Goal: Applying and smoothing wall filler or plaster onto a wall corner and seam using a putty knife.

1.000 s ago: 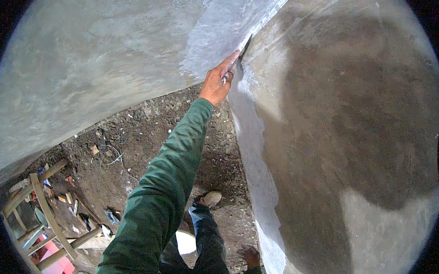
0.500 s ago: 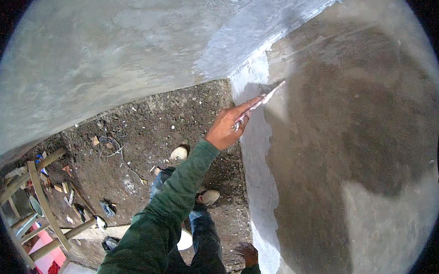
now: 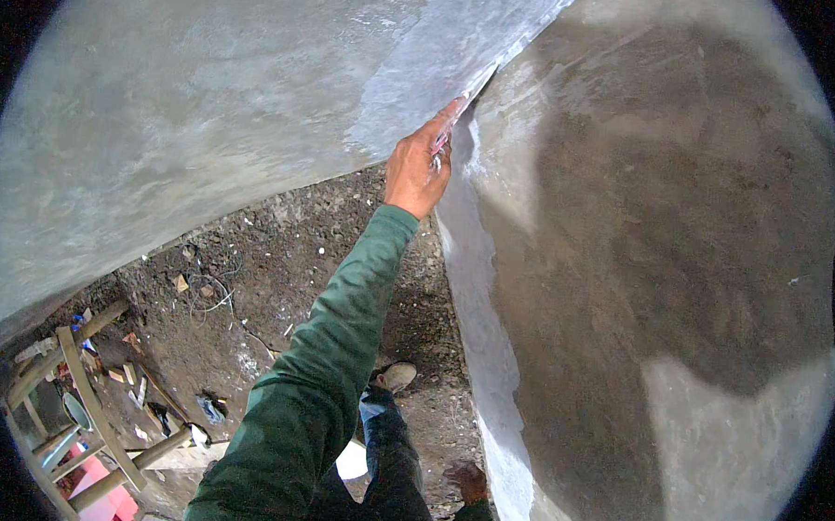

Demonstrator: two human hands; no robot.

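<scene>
My left hand (image 3: 415, 175), at the end of a green sleeve, is closed around a putty knife (image 3: 476, 88) smeared with white. Seen almost edge-on, its thin blade lies along the corner where the left wall (image 3: 257, 86) meets the right wall (image 3: 643, 205). A pale band of wet-looking filler (image 3: 473, 272) runs down the corner edge of the right wall. Another bluish-white patch (image 3: 417, 65) covers the left wall beside the blade. Low down, my right hand (image 3: 466, 481) hangs near the right wall, fingers loosely apart, with nothing visible in it.
Rough dirt floor (image 3: 298, 227) lies below, strewn with wire (image 3: 213, 293) and wood scraps. A wooden pole frame (image 3: 99, 405) stands at lower left, over a pink sheet (image 3: 109, 506). One shoe (image 3: 395, 377) and a white rounded object (image 3: 353, 460) show near my legs.
My left hand has moved up and slightly left with the putty knife, from the right wall's filler band into the corner. The right hand has stayed low beside the wall.
</scene>
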